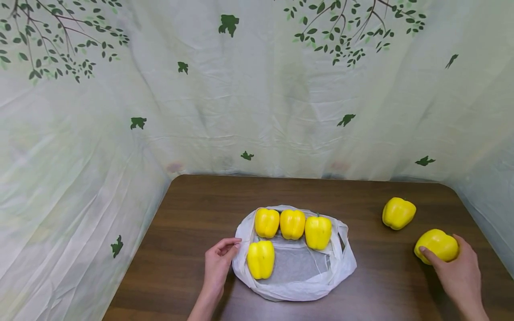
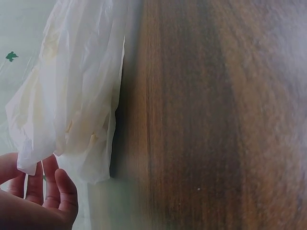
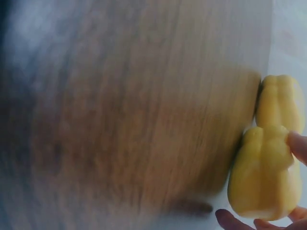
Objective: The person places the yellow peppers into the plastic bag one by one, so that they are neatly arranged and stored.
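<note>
A white plastic bag lies spread on the table with its mouth facing up. Inside are several yellow bell peppers, three in a row at the back and one bell pepper at the front left. My left hand pinches the bag's left rim between thumb and fingers; the left wrist view shows the thin film hanging from the fingertips. At the right, my right hand grips another yellow bell pepper, thumb on its near left side and fingers round its right side.
One more yellow bell pepper sits on the brown wooden table, behind the gripped one. A pale curtain with printed leaves hangs behind the table and at both sides.
</note>
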Demonstrator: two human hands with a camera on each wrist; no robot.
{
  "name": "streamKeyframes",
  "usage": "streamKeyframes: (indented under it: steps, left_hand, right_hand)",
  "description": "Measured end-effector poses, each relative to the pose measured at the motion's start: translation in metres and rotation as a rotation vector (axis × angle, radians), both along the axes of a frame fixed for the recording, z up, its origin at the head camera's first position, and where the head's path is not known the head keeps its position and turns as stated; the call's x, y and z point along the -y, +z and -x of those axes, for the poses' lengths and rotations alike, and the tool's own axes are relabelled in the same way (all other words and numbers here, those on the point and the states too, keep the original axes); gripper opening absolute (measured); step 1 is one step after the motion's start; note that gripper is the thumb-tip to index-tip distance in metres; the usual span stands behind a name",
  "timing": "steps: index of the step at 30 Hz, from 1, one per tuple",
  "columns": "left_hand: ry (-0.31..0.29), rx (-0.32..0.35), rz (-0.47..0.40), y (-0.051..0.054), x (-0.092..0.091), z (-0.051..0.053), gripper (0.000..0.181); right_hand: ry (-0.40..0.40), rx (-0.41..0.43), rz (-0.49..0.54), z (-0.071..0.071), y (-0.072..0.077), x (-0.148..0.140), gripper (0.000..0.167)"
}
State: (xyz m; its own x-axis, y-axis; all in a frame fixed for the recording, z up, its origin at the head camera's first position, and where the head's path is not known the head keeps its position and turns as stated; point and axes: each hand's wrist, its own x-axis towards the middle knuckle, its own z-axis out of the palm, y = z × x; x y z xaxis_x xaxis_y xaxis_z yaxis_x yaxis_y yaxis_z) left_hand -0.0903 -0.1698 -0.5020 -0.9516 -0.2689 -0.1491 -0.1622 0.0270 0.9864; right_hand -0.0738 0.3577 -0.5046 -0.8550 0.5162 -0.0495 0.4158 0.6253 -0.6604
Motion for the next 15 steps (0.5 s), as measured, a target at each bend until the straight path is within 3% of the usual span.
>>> streamKeyframes:
  steps: [9,15]
  left_hand:
    - [-0.009,0.043,0.025,-0.0003,0.0023,0.002,0.018]
    - [0.004,0.023,0.01,-0.0003,0.0022,0.001,0.019]
  right_hand:
    - [-0.011,0.005,0.023,-0.0011,0.0008,0.0005,0.092]
    - [-0.052,0.02,0.053,-0.0029,-0.0001,0.0047,0.087]
